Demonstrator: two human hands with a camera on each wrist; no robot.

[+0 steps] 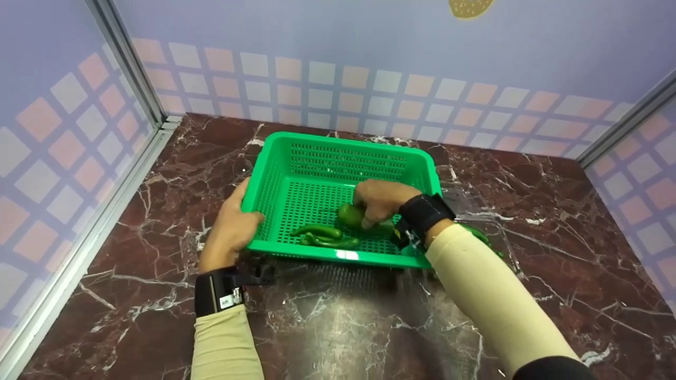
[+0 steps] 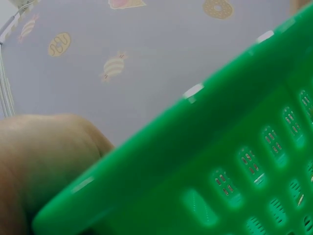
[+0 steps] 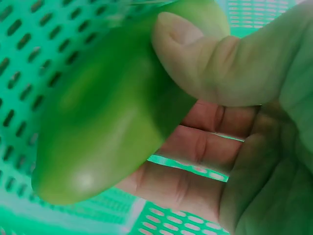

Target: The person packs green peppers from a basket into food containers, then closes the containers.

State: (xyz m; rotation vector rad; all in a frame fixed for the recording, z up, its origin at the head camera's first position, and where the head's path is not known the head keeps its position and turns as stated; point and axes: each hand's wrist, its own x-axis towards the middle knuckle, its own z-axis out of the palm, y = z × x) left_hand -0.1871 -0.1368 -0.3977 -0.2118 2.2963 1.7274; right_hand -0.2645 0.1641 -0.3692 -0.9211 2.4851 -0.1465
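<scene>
A green plastic basket (image 1: 348, 255) with slotted walls stands on the marble-patterned surface. My left hand (image 1: 232, 227) grips its left rim, thumb over the edge; the left wrist view shows part of that hand (image 2: 49, 161) against the basket's rim (image 2: 161, 132). Inside the basket my right hand (image 1: 383, 199) holds a smooth, elongated green mango (image 1: 349, 215). In the right wrist view the thumb lies on top of the mango (image 3: 107, 117), with the fingers beneath it. Several green chili peppers (image 1: 332, 241) lie on the basket floor near its front wall.
At the basket's right side is a clear plastic container (image 1: 501, 237), partly hidden by my right arm, with green peppers (image 1: 478, 234) in it. A patterned back wall (image 1: 369, 31) and side walls enclose the surface.
</scene>
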